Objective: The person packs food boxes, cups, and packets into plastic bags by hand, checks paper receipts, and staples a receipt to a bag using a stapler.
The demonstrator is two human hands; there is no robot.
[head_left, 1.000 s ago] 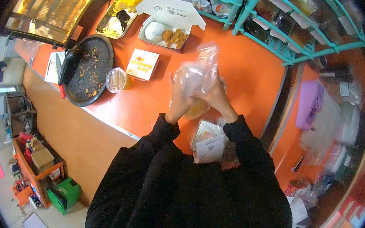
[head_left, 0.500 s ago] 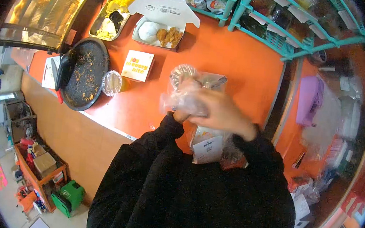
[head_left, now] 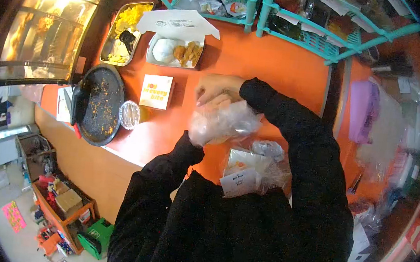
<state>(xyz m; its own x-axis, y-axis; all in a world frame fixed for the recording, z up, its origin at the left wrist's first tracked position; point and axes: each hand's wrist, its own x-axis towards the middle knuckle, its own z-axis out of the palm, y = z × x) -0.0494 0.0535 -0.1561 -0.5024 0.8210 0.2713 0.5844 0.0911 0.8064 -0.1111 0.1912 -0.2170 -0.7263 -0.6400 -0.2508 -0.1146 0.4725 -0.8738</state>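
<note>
Clear bag (head_left: 233, 125): mid-frame now, crumpled and shining over the orange counter (head_left: 297, 68).
My right hand (head_left: 218, 87): just above centre, fingers curled at the bag's top — pinching or not, I can't tell.
My left hand (head_left: 205, 128): veiled by plastic — grip unreadable.
Wrapped packet (head_left: 247, 160): lower centre, near the bag.

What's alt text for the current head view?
A person's right hand curls at a crumpled clear plastic bag above an orange counter. Farther back: an open food box and a printed box; at left, a crumb-specked black tray.
</note>
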